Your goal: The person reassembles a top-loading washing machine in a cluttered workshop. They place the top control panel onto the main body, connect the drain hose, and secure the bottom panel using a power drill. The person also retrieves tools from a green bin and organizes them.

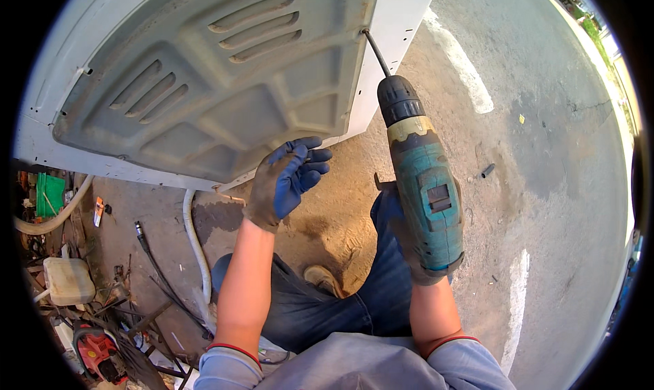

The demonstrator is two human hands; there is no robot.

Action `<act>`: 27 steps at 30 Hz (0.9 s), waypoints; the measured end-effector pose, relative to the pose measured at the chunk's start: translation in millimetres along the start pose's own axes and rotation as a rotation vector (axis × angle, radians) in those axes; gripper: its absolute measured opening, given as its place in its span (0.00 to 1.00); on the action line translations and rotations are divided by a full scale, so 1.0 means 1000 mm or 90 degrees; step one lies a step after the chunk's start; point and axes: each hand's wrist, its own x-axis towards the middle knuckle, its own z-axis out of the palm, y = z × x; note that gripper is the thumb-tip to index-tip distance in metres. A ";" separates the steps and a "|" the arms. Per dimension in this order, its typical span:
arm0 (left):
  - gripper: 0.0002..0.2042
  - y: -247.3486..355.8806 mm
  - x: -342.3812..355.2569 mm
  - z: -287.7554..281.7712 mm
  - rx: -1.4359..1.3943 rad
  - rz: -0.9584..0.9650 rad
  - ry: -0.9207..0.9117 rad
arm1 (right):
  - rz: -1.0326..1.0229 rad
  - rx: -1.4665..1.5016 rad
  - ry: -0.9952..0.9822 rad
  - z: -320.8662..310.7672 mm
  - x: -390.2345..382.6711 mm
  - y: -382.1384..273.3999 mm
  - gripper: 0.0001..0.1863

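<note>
My right hand (412,250), in a dark work glove, grips a teal and black power drill (422,179). A long thin driver bit (378,55) runs from its chuck, and the tip meets the right edge of a grey vented back panel (238,111). That panel is set in the white metal casing (392,22) of a large appliance. Below the panel's lower edge is my left hand (286,179), in a blue and grey glove, palm turned up and fingers curled inward. Whatever its fingertips pinch, if anything, is too small to name.
Grey hoses (196,240) and a black cable (153,254) lie on the concrete floor at left. Beyond them are a whitish jug (69,281), a red machine (99,354), a green box (50,194) and scrap. A small dark cylinder (488,170) lies right of the drill.
</note>
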 end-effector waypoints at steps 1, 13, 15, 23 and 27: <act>0.13 0.004 -0.003 0.000 -0.005 -0.002 0.000 | -0.032 -0.071 -0.002 0.001 0.002 0.006 0.34; 0.14 0.048 -0.036 -0.040 -0.311 0.107 -0.156 | 0.160 0.063 -0.305 -0.011 -0.042 -0.002 0.27; 0.14 0.055 -0.042 -0.049 -0.391 0.142 -0.205 | 0.070 -0.001 -0.438 0.004 -0.042 -0.007 0.28; 0.14 0.073 -0.053 -0.072 -0.394 0.263 -0.240 | 0.098 0.203 -0.450 0.044 -0.026 -0.047 0.35; 0.13 0.083 -0.060 -0.085 -0.265 0.294 -0.226 | 0.182 0.421 -0.380 0.047 -0.028 -0.067 0.34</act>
